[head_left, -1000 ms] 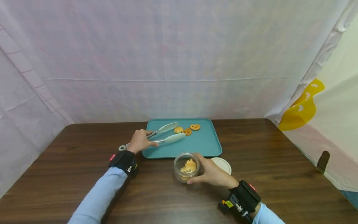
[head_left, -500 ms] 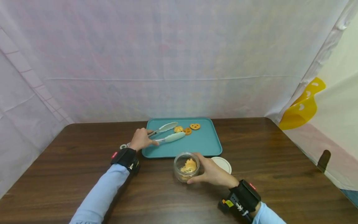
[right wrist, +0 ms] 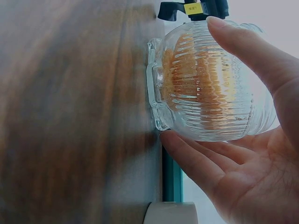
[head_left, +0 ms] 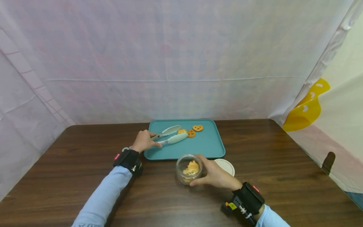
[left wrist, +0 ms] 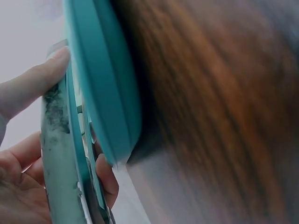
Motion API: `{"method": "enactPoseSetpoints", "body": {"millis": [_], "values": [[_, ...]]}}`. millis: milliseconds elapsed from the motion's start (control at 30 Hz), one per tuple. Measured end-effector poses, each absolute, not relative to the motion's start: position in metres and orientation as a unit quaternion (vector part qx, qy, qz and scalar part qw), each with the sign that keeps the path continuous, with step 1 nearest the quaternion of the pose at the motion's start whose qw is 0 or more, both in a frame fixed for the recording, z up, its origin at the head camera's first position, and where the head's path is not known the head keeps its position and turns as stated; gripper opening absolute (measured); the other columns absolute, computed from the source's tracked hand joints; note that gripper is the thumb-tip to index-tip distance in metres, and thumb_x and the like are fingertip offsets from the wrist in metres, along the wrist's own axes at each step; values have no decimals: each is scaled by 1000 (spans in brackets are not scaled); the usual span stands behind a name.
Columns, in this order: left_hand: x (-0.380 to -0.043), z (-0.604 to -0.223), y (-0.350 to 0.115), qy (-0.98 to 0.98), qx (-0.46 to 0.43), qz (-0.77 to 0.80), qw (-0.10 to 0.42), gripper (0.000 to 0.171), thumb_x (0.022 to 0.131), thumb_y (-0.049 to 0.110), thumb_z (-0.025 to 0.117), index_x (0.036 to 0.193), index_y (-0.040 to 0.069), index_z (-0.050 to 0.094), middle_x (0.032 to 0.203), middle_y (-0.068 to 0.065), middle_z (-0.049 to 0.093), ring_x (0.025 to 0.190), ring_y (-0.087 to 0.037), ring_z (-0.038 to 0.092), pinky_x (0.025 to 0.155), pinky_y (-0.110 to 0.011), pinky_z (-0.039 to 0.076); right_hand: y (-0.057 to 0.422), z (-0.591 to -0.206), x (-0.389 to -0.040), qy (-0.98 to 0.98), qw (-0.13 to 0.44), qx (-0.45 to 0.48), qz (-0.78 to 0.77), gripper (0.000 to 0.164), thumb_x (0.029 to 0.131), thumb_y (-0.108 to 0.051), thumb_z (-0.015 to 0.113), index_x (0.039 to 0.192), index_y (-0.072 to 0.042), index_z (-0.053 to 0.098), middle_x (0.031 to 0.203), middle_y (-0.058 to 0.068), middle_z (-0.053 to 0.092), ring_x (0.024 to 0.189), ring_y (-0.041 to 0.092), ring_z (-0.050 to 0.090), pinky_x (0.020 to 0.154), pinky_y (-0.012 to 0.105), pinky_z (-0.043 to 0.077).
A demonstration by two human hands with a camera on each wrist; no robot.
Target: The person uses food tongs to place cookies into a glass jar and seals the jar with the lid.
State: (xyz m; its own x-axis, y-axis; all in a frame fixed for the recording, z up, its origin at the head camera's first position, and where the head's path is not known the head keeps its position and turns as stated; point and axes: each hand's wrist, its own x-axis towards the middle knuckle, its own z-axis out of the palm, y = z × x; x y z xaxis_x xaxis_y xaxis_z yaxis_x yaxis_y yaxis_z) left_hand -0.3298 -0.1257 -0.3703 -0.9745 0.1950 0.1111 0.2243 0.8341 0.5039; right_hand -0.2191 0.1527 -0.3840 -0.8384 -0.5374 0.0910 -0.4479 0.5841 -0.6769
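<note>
In the head view my left hand (head_left: pixel 143 142) grips metal tongs with pale green tips (head_left: pixel 178 138), thumb on one arm and fingers on the other. Between the tongs' tips lies a round ridged cookie (head_left: pixel 182 131), partly covered by them, on the teal tray (head_left: pixel 210 146). A ring-like cookie (head_left: pixel 191 134) sits right beside it, and a pretzel-shaped one (head_left: pixel 197 128) lies a little farther back. My right hand (head_left: pixel 216 176) holds a lidless glass jar (head_left: pixel 181 178) upright on the table, thumb and fingers around its side. Several cookies (right wrist: pixel 196 84) show through its ribbed glass.
A round white lid (head_left: pixel 226 167) lies on the brown wooden table (head_left: pixel 158 201), just behind my right hand and near the tray's front edge. Pale cloth (head_left: pixel 170 63) hangs behind the table. A yellow cutout shape (head_left: pixel 304 110) hangs at the right.
The tongs' tips have drawn slightly closer together around the ridged cookie. That cookie and the ring-like one have shifted a little to the right. My right hand and the jar have stayed still.
</note>
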Motion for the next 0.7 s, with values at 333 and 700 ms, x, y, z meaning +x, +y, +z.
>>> {"method": "enactPoseSetpoints", "body": {"millis": [333, 700], "values": [[-326, -368, -124, -960, -108, -254, 40, 56, 64, 28, 79, 110, 0, 63, 98, -19, 65, 70, -19, 51, 60, -25, 40, 153, -384, -220, 886, 66, -277, -365, 86, 66, -45, 73, 135, -14, 31, 120, 2, 52, 107, 17, 52, 88, 37, 41], [-320, -368, -133, -955, -109, -273, 41, 56, 66, 29, 78, 112, 0, 62, 99, -20, 64, 80, -27, 57, 67, -33, 46, 154, -385, -220, 883, 67, -280, -371, 85, 67, -44, 73, 135, -14, 31, 119, 0, 53, 106, 15, 52, 88, 37, 41]]}}
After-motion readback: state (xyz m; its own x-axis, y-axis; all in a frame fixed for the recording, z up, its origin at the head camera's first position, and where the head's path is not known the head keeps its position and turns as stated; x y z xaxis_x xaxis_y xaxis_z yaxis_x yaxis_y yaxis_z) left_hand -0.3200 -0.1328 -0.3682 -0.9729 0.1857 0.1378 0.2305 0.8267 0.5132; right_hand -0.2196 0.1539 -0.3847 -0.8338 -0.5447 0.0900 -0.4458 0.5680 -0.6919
